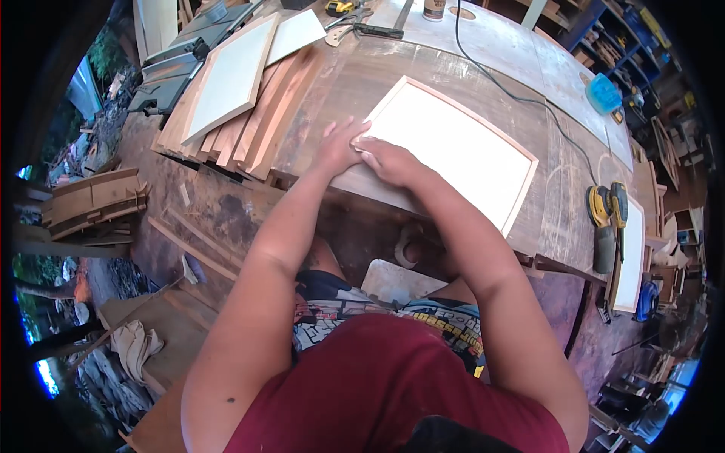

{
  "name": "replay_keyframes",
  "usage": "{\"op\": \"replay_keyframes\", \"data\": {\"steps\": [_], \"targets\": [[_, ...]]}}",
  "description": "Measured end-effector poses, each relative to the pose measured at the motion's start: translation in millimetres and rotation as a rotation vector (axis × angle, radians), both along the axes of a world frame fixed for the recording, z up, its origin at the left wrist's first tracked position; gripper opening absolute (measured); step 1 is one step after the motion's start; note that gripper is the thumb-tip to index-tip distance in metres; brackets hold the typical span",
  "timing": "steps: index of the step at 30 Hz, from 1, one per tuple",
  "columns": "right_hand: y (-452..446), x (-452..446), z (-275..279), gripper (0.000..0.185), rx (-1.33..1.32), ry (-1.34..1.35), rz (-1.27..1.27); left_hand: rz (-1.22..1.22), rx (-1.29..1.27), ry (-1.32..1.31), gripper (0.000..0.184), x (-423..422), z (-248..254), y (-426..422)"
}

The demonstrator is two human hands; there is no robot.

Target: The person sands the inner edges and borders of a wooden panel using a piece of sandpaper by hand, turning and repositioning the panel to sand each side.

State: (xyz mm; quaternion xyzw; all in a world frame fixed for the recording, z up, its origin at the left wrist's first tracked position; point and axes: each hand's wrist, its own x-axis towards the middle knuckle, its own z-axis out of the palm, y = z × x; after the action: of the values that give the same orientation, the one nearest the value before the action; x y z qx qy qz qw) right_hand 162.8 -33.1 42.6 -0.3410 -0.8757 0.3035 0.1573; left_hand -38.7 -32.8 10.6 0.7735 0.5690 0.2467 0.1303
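Observation:
A white panel with a thin light-wood frame [461, 113] lies flat on the workbench in front of me, its left corner towards me. My left hand [340, 149] is at that corner, fingers closed around the frame's edge. Close beside it, my right hand [389, 161] presses at the same corner with its fingers bent inward. Whatever may be under the right fingers is hidden. The two hands nearly touch.
Left on the bench [332, 83], another framed white panel [232, 79] rests on stacked wooden strips [264, 124]. A yellow-black sander [606, 205] with a cable stands at the right. A clamp [377, 31] and a blue container [603, 93] are farther back.

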Motion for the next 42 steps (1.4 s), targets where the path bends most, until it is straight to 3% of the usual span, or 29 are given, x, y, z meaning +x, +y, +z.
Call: {"op": "replay_keyframes", "data": {"steps": [7, 11, 17, 34, 42], "targets": [[-13.5, 38.6, 12.2, 0.043, -0.032, -0.041, 0.02, 0.003, -0.014, -0.01, 0.075, 1.4, 0.2, -5.3], [2.6, 1.5, 4.7, 0.042, 0.007, 0.033, 0.029, 0.003, 0.013, 0.006, 0.075, 1.7, 0.2, -0.7], [-6.0, 28.5, 5.9, 0.041, -0.013, -0.035, 0.014, 0.012, -0.002, -0.028, 0.074, 2.9, 7.9, -4.0], [4.9, 0.3, 10.0, 0.042, -0.014, -0.026, 0.046, 0.014, 0.033, -0.001, 0.073, -1.6, -5.6, 1.0], [-43.2, 91.8, 26.3, 0.04, -0.059, -0.107, -0.013, 0.026, -0.023, 0.009, 0.082, 3.3, 11.6, -5.4]]}}
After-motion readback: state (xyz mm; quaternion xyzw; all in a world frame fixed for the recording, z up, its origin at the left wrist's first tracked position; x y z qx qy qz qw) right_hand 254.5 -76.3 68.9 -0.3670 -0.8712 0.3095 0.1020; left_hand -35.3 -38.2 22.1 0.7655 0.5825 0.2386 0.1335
